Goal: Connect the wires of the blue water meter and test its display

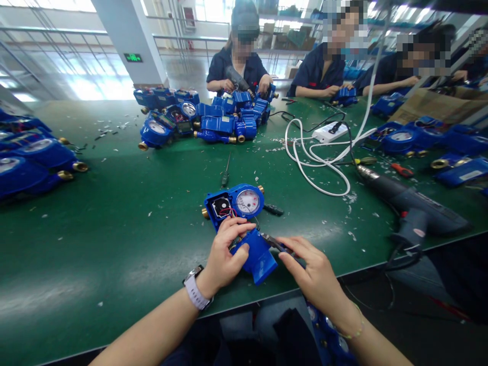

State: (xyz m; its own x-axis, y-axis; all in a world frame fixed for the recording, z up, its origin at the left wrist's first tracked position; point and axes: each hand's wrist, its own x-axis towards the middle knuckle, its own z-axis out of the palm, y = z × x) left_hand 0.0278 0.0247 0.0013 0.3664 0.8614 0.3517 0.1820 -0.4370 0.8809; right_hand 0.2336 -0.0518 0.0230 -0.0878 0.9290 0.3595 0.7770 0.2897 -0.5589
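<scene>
Setting: factory assembly hall. Evidence: long green workbench [125, 229] strewn with scraps; repeated blue meters [217, 124] piled at 10, 12 and 2 o'clock; co-workers [259, 66] in dark short-sleeved workwear seated from 12 to 1; power strip [330, 131] at 1; heat gun [414, 203] at 2; pillar [124, 30] with lit green sign [133, 58] at 11.

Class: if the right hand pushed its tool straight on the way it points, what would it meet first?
Most likely the upper end of the blue piece, since the plier-like tool in the right hand points towards it; the left hand lies just beyond. Depth at the tip is unclear.
</scene>
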